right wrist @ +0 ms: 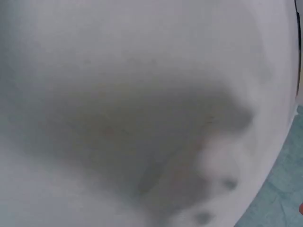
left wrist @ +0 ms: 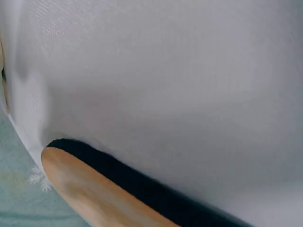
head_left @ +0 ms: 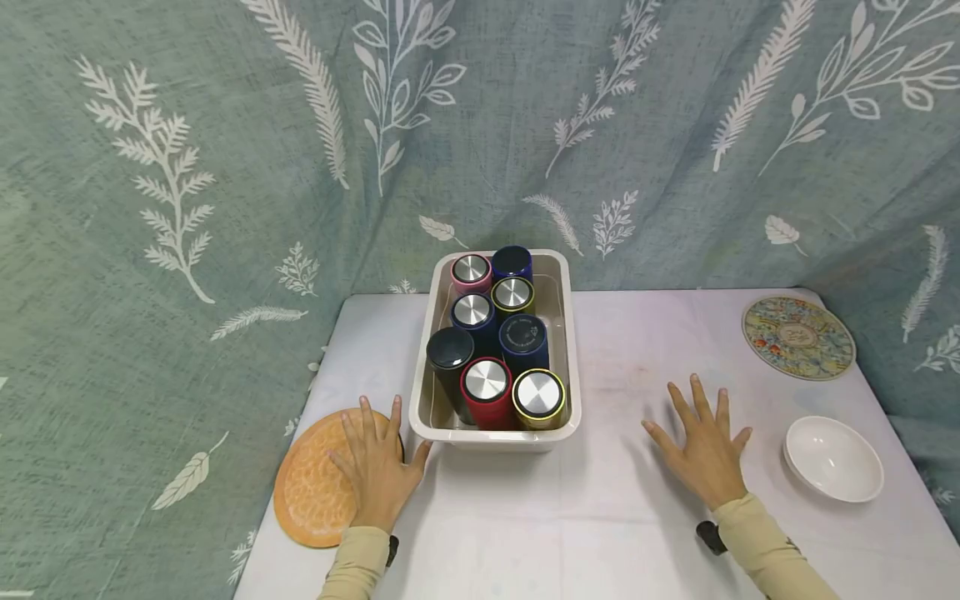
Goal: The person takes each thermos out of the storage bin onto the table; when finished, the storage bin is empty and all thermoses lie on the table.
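Beige bin (head_left: 495, 436), standing between your hands and ahead of them, its long axis running away from you. Your left hand (head_left: 381, 482) is nearer, just beside the near left corner; your right hand (head_left: 705, 457) is well apart. Both have straight, widely spread fingers (head_left: 367, 422), holding nothing. Under the left lies a round orange mat (head_left: 303, 493); I cannot tell whether they touch. Beside the right sits a glossy white bowl (head_left: 836, 457). Smooth bin walls enclose cylindrical flasks (head_left: 487, 380), their lids silvery or dark.
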A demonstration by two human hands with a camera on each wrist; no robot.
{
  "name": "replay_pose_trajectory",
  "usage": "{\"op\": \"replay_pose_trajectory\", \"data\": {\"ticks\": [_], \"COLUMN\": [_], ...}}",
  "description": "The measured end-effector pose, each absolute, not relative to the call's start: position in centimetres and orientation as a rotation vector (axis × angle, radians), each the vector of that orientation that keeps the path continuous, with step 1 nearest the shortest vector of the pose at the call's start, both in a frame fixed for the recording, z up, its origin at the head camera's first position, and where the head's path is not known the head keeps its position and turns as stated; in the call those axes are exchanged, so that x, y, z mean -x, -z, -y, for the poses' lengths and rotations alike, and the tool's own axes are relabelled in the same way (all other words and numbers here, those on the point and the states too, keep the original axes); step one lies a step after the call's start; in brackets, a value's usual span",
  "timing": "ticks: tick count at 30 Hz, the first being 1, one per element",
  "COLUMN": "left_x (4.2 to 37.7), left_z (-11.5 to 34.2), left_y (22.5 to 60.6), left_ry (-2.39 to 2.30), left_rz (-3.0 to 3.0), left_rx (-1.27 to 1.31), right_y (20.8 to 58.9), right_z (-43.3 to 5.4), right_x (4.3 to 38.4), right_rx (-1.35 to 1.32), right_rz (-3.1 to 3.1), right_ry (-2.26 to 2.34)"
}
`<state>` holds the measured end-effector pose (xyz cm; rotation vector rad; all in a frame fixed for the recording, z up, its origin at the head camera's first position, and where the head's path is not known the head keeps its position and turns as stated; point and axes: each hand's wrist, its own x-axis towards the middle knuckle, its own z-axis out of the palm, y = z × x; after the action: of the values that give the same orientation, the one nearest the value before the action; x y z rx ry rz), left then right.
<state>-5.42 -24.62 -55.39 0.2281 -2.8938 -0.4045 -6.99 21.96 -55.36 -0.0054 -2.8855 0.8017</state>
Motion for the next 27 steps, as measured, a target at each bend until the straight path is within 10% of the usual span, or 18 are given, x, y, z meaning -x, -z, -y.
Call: {"op": "replay_pose_trajectory", "data": {"ticks": [16,27], "left_x": [6.1,5.5], "left_z": [23.0,20.7], "left_y": [48.5,46.6], "left_ry": [2.006,2.149], "left_rz": [2.278,2.041], "left_rx": [-0.499,-0.499], "right_y": [44.9,42.8], "right_z": [-14.9,-11.5], "right_x": [6.9,7.8], "right_rx": [-0.241,-0.413], "right_rz": [2.655,2.539], "right_ry": [-1.309,-1.97]}}
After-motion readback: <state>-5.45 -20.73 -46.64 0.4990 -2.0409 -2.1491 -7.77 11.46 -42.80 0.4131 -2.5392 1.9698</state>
